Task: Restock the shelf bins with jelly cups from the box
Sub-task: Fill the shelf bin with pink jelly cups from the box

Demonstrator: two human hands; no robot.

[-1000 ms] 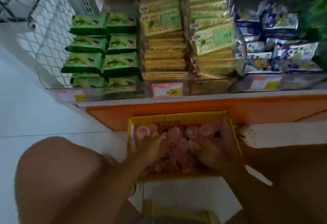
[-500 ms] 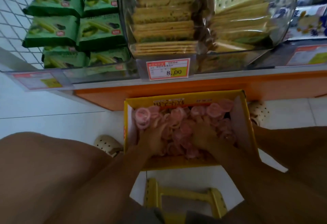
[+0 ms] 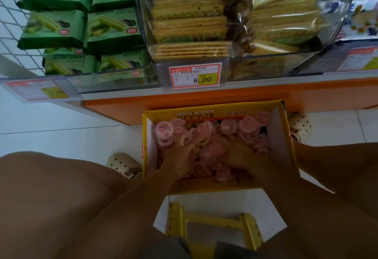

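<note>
**Step in hand:** collection from the box, judged from how things lie. No cups have left it in this view.

**Location of stock:** The jelly cups (image 3: 165,131), pink and loosely heaped, lie in the open yellow box (image 3: 163,113). It stands on the floor between my two sandals (image 3: 122,163), just below the orange base of the shelf (image 3: 122,93).

**Hands:** My left hand (image 3: 178,158) is sunk into the heap on the left side of the box, and my right hand (image 3: 243,154) is sunk in on the right side. Both touch the cups. The fingers of both hands are largely buried among them, so I cannot tell whether they are curled round a load or merely pushed in flat.

**Shelf:** The clear bins (image 3: 337,23) above hold stacked cracker packs (image 3: 190,27) and green packets (image 3: 55,27). A price tag (image 3: 195,76) is clipped to the front edge. No bin in view shows jelly cups, so I cannot identify the destination from here.

**Other:** A yellow stool (image 3: 214,220) sits beneath me, near the box.

**Next move, as I judge it:** Draw the two hands together under a batch of cups and lift it clear of the box walls. Then carry it up to the proper bin, which must first be found. The cups look smooth and loose, so a cupped two-handed scoop seems safer than a pinch. An overfilled scoop may spill onto the floor.
</note>
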